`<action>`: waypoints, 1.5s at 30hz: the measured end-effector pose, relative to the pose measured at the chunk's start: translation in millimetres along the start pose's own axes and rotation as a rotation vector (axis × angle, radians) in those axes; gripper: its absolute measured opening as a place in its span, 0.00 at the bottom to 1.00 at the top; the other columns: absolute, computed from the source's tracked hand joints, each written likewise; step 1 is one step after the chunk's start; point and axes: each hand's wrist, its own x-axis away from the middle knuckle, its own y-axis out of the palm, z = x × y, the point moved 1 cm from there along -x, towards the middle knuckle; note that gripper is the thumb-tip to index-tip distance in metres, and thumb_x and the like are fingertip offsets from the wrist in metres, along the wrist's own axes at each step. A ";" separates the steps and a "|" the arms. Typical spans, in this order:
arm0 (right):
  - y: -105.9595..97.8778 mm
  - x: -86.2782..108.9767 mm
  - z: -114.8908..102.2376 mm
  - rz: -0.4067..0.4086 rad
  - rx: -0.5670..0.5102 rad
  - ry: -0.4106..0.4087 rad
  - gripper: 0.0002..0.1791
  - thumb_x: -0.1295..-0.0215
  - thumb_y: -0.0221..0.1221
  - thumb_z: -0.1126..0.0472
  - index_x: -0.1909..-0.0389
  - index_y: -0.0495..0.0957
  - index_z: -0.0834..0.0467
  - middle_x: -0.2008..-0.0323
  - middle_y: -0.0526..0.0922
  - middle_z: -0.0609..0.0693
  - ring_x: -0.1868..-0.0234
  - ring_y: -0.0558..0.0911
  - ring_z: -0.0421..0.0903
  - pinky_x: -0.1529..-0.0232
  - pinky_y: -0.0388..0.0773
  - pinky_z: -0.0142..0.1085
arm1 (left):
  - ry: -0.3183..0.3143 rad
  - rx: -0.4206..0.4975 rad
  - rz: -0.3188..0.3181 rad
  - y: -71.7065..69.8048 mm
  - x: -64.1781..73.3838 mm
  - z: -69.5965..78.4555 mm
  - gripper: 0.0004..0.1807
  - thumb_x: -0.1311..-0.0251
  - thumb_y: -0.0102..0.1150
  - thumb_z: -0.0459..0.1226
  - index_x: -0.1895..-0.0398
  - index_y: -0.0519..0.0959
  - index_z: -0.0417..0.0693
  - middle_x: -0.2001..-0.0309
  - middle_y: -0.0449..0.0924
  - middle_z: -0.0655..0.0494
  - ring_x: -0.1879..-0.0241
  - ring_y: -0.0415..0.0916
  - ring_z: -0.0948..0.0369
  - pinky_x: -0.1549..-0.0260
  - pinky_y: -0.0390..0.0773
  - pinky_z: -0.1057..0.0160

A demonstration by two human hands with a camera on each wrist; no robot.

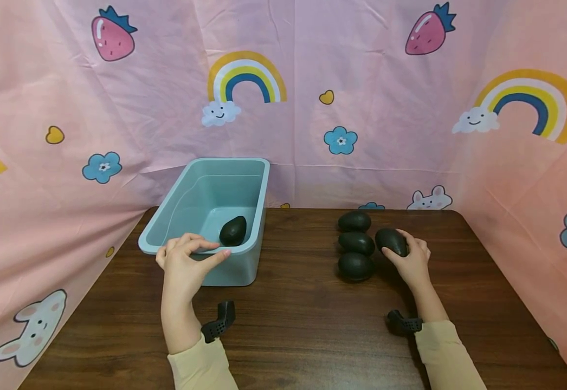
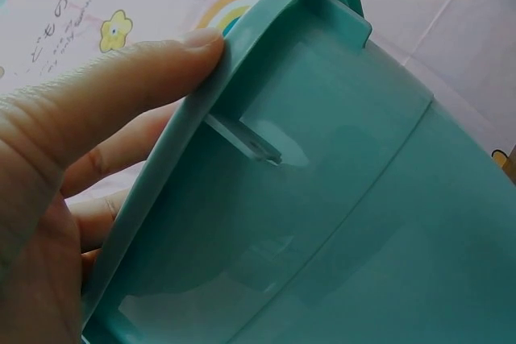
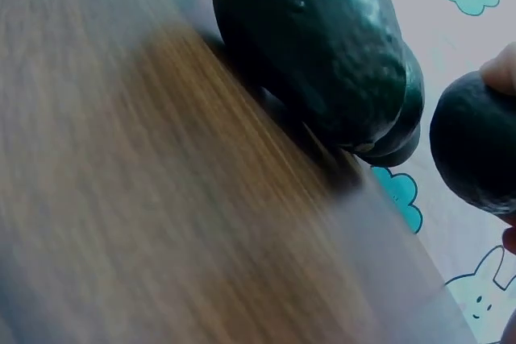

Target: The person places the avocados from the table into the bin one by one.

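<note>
My right hand (image 1: 414,262) grips a dark avocado (image 1: 391,242), thumb on its near side and fingers around the far side. In the right wrist view that avocado (image 3: 472,151) shows at the right edge, lifted off the wood. Just left of it three more avocados (image 1: 355,266) lie in a column on the table. My left hand (image 1: 186,265) pinches the near rim of a light blue plastic bin (image 1: 259,227), and the left wrist view has the thumb (image 2: 161,70) on the outside with fingers behind. One avocado (image 1: 233,231) lies inside the bin, near that rim.
A dark brown wooden table (image 1: 303,330) carries everything. Behind it and along both sides hangs a pink cloth (image 1: 386,162) printed with rainbows, strawberries and flowers. The bin stands at the table's back left, close to the cloth.
</note>
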 end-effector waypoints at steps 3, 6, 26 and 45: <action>-0.3 0.4 -1.8 -0.005 0.011 -0.012 0.37 0.44 0.67 0.49 0.35 0.68 0.56 0.45 0.62 0.66 0.42 0.53 0.64 0.53 0.59 0.59 | -0.003 -0.002 -0.002 0.4 0.1 -0.8 0.10 0.59 0.79 0.37 0.72 0.87 0.47 0.68 0.77 0.57 0.58 0.61 0.59 0.41 0.37 0.49; -1.2 1.5 -3.2 -0.008 0.016 -0.011 0.37 0.44 0.67 0.49 0.34 0.67 0.57 0.45 0.61 0.67 0.42 0.53 0.64 0.54 0.59 0.59 | -0.004 -0.003 -0.006 0.7 0.2 -1.4 0.11 0.59 0.79 0.37 0.71 0.87 0.46 0.68 0.77 0.57 0.58 0.61 0.59 0.41 0.37 0.49; -23.5 6.8 -47.5 0.015 -0.064 0.015 0.36 0.44 0.67 0.50 0.34 0.68 0.53 0.43 0.59 0.65 0.41 0.52 0.60 0.53 0.61 0.59 | -0.001 -0.012 -0.007 -0.2 1.2 -3.0 0.11 0.59 0.79 0.37 0.72 0.87 0.46 0.68 0.77 0.57 0.59 0.61 0.59 0.43 0.40 0.47; -40.5 14.3 -89.3 0.038 -0.080 -0.047 0.36 0.43 0.67 0.51 0.34 0.68 0.54 0.43 0.59 0.65 0.41 0.52 0.59 0.53 0.62 0.60 | 0.015 0.001 0.001 0.9 -1.2 -1.8 0.10 0.59 0.79 0.37 0.72 0.87 0.46 0.68 0.77 0.57 0.58 0.61 0.59 0.43 0.39 0.48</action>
